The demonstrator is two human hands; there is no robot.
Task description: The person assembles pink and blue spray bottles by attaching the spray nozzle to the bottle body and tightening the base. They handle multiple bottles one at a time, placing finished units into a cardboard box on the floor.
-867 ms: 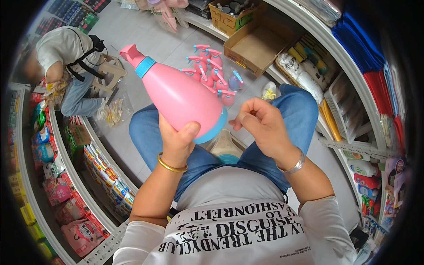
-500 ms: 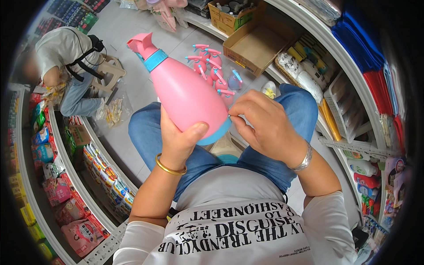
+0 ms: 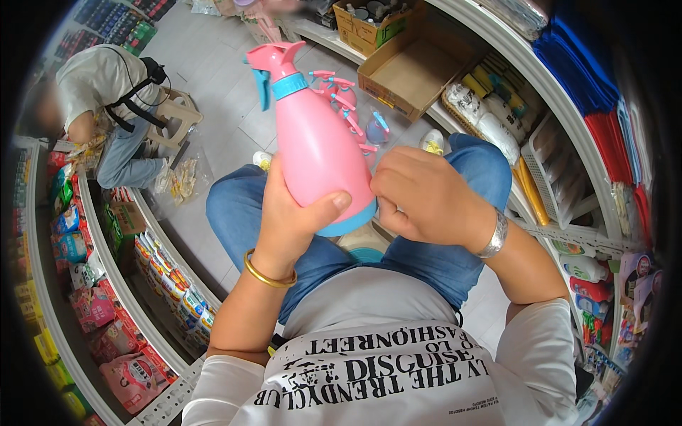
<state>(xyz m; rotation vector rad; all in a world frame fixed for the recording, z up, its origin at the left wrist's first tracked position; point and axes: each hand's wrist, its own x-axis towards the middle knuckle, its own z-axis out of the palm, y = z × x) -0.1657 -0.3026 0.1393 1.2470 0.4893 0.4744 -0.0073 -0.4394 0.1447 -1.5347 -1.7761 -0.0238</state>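
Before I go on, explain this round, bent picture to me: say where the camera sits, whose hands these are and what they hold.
The camera is worn on a person's head and looks down, so you see that person's own arms coming in from the bottom edge. Its wide lens bends the straight shelves into curves. There is no machine here, only two bare hands. The left hand, with a gold bangle on the wrist, grips a pink spray bottle with a blue collar and blue base near its bottom. The right hand, with a silver bracelet, touches the lower side of the bottle. The person sits in blue jeans on the tiled floor of a shop aisle. Beyond the knees lie more pink spray bottles and an open cardboard box. Another person crouches by the packed shelves at the upper left.
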